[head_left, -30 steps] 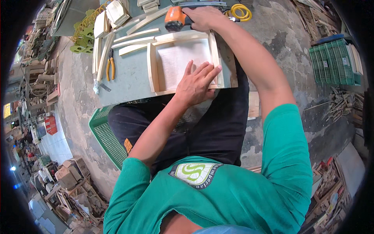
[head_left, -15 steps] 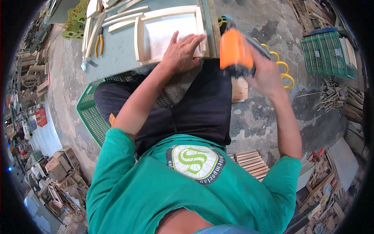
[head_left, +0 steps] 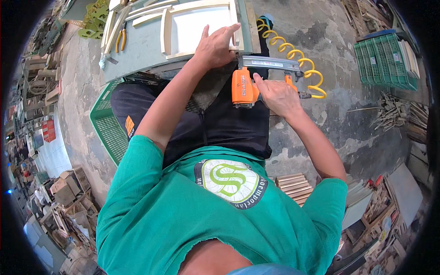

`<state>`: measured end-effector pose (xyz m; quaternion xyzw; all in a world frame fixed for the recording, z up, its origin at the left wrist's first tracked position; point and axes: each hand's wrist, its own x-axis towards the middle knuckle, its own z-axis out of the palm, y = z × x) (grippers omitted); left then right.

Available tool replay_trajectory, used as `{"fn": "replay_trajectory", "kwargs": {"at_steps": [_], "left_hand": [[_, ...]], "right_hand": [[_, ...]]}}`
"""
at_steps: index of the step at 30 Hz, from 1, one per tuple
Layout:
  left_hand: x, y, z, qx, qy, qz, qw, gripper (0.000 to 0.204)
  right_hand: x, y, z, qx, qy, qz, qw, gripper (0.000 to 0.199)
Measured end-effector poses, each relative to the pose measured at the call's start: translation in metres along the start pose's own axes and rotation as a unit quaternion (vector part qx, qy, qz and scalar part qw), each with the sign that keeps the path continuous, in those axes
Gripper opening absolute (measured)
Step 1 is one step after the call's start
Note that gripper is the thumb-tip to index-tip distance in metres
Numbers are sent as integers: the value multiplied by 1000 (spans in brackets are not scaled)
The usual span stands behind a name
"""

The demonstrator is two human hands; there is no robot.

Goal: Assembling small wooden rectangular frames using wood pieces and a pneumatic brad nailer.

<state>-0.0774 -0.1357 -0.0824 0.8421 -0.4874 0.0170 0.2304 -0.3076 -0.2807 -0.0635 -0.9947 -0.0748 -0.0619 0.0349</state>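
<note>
On the table's near right corner rests a pale wooden frame (head_left: 166,34) with a white panel inside it. My left hand (head_left: 215,48) lies over the frame's near right corner, gripping it, with its fingers reaching to the right rail. My right hand (head_left: 280,97) is closed around the handle of an orange and grey air nail gun (head_left: 245,87). The gun is held sideways, its nose at the frame's near right corner, close by my left thumb. Whether the nose touches the wood cannot be made out. A yellow coiled hose (head_left: 293,52) joins the gun at its handle.
Orange-handled pliers (head_left: 121,40) and loose wooden strips (head_left: 151,17) lie on the greenish table (head_left: 133,57). A green crate (head_left: 107,121) is beside my left leg. Green baskets (head_left: 385,62) stand far right. Stacked wood strips (head_left: 294,188) are on the floor.
My right hand has brought the nail gun left and turned it, so its nose meets the frame's corner. My left hand stays on the frame, shifted slightly. The hose now shows stretched out.
</note>
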Motion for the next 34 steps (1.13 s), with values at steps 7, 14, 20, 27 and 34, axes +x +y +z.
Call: {"fn": "replay_trajectory", "kwargs": {"at_steps": [7, 14, 20, 27, 34], "left_hand": [[0, -2, -1, 22, -21, -4, 1000, 82], [-1, -6, 4, 27, 1, 12, 1000, 82], [-1, -7, 3, 23, 4, 13, 1000, 83], [-1, -6, 3, 6, -10, 7, 1000, 84], [1, -8, -3, 9, -42, -25, 999, 87]], "right_hand": [[9, 2, 0, -7, 16, -13, 1000, 34], [9, 2, 1, -19, 9, -11, 1000, 35], [10, 3, 2, 1, 24, -13, 1000, 34], [10, 1, -1, 8, 19, -7, 1000, 35], [6, 3, 6, -4, 20, -16, 1000, 41]]}}
